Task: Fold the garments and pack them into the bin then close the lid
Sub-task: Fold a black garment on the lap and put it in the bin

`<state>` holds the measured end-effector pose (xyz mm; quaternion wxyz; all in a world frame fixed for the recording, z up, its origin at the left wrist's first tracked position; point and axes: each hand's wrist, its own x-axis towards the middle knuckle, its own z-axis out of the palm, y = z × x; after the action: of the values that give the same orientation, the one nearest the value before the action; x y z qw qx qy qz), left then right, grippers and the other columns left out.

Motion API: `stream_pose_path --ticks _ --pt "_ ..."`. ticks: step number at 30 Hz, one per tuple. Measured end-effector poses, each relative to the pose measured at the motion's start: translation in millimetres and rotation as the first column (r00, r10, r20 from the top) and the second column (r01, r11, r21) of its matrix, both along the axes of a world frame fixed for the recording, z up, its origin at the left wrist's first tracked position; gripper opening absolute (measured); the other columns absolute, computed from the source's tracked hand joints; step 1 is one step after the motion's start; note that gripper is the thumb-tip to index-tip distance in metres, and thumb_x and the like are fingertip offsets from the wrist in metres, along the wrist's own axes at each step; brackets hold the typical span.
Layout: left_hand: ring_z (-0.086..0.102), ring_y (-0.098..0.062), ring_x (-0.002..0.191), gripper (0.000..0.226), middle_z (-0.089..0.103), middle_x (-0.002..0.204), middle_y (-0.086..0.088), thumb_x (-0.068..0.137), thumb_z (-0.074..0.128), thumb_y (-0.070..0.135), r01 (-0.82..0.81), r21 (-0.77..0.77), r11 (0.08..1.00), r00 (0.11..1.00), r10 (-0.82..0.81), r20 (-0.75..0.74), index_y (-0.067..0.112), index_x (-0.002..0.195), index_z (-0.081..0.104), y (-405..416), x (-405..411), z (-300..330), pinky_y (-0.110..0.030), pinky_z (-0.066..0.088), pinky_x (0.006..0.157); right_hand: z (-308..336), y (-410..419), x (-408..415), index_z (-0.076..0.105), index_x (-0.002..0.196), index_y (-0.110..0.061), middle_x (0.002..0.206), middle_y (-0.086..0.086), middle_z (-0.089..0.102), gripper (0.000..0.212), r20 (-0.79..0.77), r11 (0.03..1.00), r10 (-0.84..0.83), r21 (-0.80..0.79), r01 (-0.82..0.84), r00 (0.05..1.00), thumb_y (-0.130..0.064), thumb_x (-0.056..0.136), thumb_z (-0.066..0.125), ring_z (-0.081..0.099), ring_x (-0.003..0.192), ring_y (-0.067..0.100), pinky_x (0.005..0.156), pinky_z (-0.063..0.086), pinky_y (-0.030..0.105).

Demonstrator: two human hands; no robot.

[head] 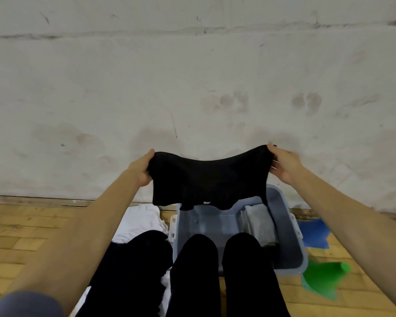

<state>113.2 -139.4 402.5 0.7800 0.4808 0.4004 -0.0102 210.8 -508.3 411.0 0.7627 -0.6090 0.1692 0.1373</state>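
Up in the air, the left hand and the right hand are holding a black garment stretched between them, fingers curled round its two upper corners, over the far end of the blue-grey bin. It is sagging in the middle and hanging limp, so it is looking light, soft and floppy; gripping the corners or edges is likely keeping it flat for folding. A grey folded garment is already lying inside the bin at the right, while white clothes are waiting on the floor to the left
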Motion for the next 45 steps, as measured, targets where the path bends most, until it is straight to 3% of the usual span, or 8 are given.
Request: stream_pose_path --ticks 9,19,27,32,38,41,43,45 --pt "0.067 -0.017 0.091 0.038 0.067 0.118 -0.009 0.091 0.068 0.03 0.17 0.019 0.985 0.972 -0.17 0.163 0.004 0.119 0.062 -82.6 3.3 20.6 -0.028 0.054 0.085 19.0 74.7 -39.2 0.068 0.099 -0.003 0.089 0.013 0.067 0.024 0.141 0.975 0.218 -0.08 -0.208 0.966 -0.018 0.083 0.077 0.061 0.073 0.027 0.06 0.053 0.03" --pt "0.067 -0.019 0.092 0.052 0.069 0.108 -0.008 0.096 0.052 0.05 0.286 0.064 0.956 0.94 -0.293 0.174 0.004 0.119 0.064 -112.9 -11.6 34.6 -0.028 0.055 0.071 31.5 111.3 -82.8 0.067 0.113 -0.005 0.105 0.013 0.072 0.021 0.196 0.876 0.48 -0.155 -0.457 0.855 -0.009 0.093 0.062 0.073 0.091 0.027 0.079 0.06 0.034" --pt "0.066 -0.027 0.103 0.037 0.067 0.116 -0.017 0.1 0.054 0.026 0.168 0.161 0.972 0.971 -0.192 0.142 -0.002 0.122 0.06 -100.6 -15.9 31.6 -0.036 0.055 0.082 14.1 109.9 -109.4 0.064 0.111 0.001 0.107 0.017 0.071 0.024 0.0 0.868 0.408 0.31 -0.387 0.913 0.001 0.093 0.048 0.072 0.097 0.027 0.082 0.059 0.036" --pt "0.065 -0.022 0.092 0.033 0.069 0.099 -0.009 0.103 0.044 0.031 0.259 0.328 0.909 0.929 -0.327 0.172 0.007 0.093 0.065 -90.0 -13.7 58.1 -0.031 0.05 0.081 2.2 96.6 -97.2 0.063 0.112 -0.003 0.106 0.016 0.07 0.021 0.073 0.937 0.307 -0.2 -0.287 0.949 -0.004 0.091 0.06 0.07 0.078 0.022 0.067 0.056 0.026" --pt "0.056 -0.011 0.069 0.034 0.058 0.068 0.005 0.101 0.044 0.03 0.457 0.457 0.763 0.778 -0.592 0.211 0.016 0.073 0.056 -79.5 -15.6 99.6 -0.025 0.043 0.071 0.7 83.3 -60.8 0.004 0.156 -0.027 0.157 0.009 0.014 0.118 0.202 0.525 0.721 -0.784 -0.332 0.662 -0.04 0.07 0.085 0.016 0.143 0.029 0.117 0.021 0.051" --pt "0.052 -0.007 0.061 0.036 0.052 0.063 0.009 0.103 0.041 0.034 0.501 0.482 0.719 0.748 -0.64 0.179 0.018 0.072 0.052 -76.6 -18.9 109.8 -0.021 0.041 0.063 6.8 87.2 -49.6 0.039 0.144 -0.022 0.132 0.012 0.054 0.086 0.159 0.468 0.796 -0.774 -0.427 0.585 -0.026 0.072 0.086 0.048 0.126 0.029 0.11 0.036 0.047" --pt "0.052 -0.004 0.053 0.04 0.05 0.058 0.01 0.102 0.042 0.042 0.535 0.531 0.657 0.714 -0.688 0.13 0.018 0.071 0.048 -71.3 -25.4 112.3 -0.016 0.041 0.055 7.4 84.4 -46.3 0.069 0.097 -0.018 0.085 0.003 0.07 0.026 0.141 0.479 0.798 -0.739 -0.474 0.586 -0.012 0.076 0.082 0.066 0.084 0.018 0.089 0.051 0.039" --pt "0.056 -0.002 0.056 0.033 0.054 0.061 0.011 0.098 0.054 0.039 0.549 0.659 0.515 0.657 -0.753 0.041 0.017 0.074 0.048 -60.6 -31.2 109.0 -0.014 0.043 0.055 9.9 76.0 -46.4 0.064 0.068 -0.017 0.064 -0.007 0.063 0.019 0.163 0.526 0.765 -0.716 -0.458 0.623 -0.01 0.082 0.076 0.059 0.063 0.008 0.072 0.048 0.028"
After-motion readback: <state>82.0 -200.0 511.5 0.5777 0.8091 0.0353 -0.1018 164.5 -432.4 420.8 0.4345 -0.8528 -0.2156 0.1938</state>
